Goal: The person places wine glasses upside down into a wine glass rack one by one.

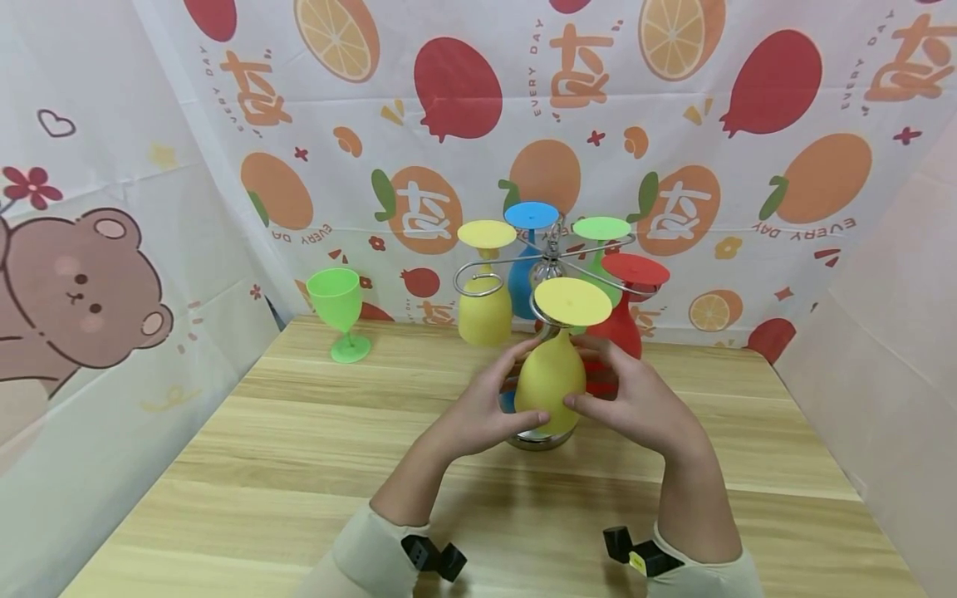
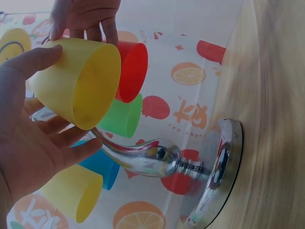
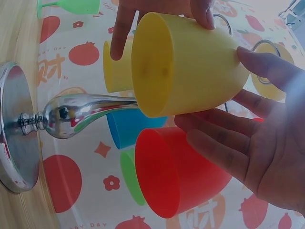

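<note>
A yellow plastic goblet (image 1: 552, 386) hangs upside down at the front of a chrome goblet rack (image 1: 540, 443), its foot above a wire loop. My left hand (image 1: 495, 407) holds the goblet's bowl from the left, thumb on the near side. From the right, my right hand (image 1: 635, 397) holds the same bowl, its thumb (image 3: 267, 67) on the wall and fingers behind. Around the rack hang another yellow goblet (image 1: 486, 320), a blue goblet (image 1: 522, 286), a green goblet (image 1: 604, 278) and a red goblet (image 1: 624, 328), which stands just behind my right fingers.
A second green goblet (image 1: 336, 301) stands upright at the table's back left. The wooden table (image 1: 299, 465) meets a fruit-printed cloth (image 1: 359, 191) behind the rack. In the left wrist view, the rack's curved chrome stem (image 2: 143, 160) rises from its round base (image 2: 228, 162).
</note>
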`<state>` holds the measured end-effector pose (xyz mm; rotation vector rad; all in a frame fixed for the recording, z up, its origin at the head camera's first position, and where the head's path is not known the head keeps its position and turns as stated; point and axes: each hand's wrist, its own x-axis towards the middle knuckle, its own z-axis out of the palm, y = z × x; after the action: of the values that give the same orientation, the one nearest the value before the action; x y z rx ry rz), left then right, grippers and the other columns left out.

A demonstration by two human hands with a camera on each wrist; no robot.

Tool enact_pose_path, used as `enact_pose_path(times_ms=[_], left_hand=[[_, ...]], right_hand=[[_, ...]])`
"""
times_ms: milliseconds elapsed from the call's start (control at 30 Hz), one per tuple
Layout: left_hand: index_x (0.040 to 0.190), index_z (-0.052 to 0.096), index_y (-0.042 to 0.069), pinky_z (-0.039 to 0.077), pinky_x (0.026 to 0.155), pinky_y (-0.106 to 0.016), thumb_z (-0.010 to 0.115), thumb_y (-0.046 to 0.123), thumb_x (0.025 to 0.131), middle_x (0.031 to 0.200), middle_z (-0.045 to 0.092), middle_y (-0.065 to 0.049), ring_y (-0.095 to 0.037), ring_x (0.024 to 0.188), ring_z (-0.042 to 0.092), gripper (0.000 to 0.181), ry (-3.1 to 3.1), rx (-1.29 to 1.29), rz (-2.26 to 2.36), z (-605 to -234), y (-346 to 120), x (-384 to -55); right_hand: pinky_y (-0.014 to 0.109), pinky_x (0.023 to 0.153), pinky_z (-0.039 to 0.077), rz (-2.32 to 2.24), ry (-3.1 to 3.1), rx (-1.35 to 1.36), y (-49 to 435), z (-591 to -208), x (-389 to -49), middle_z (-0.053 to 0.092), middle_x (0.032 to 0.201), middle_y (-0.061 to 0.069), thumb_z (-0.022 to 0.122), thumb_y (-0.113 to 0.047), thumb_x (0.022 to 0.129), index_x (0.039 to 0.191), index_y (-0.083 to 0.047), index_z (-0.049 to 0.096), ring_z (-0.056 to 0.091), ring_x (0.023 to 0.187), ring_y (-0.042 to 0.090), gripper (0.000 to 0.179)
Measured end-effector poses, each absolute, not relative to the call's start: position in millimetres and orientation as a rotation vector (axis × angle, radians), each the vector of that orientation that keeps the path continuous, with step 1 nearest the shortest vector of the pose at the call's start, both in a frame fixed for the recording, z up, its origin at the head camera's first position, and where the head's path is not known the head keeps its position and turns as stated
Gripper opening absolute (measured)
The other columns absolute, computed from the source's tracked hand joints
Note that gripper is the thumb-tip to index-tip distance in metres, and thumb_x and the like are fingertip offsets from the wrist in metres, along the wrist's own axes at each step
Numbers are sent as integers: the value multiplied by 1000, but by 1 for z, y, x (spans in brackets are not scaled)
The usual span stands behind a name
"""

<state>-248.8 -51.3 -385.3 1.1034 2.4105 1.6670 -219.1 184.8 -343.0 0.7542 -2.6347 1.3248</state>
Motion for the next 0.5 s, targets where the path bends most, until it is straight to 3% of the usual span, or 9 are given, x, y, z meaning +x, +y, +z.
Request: enact_pose_path(times_ms=[500], left_hand=[[152, 24, 37, 47, 104, -45, 76, 26, 87, 146, 44, 4, -23, 130, 49, 84, 2403, 1066, 1636, -385, -52, -252]], right_hand=[[49, 89, 56, 1285, -2649, 700, 183, -341, -219, 54, 139, 5, 77, -27, 85, 143, -19, 49, 58, 122, 32, 65]])
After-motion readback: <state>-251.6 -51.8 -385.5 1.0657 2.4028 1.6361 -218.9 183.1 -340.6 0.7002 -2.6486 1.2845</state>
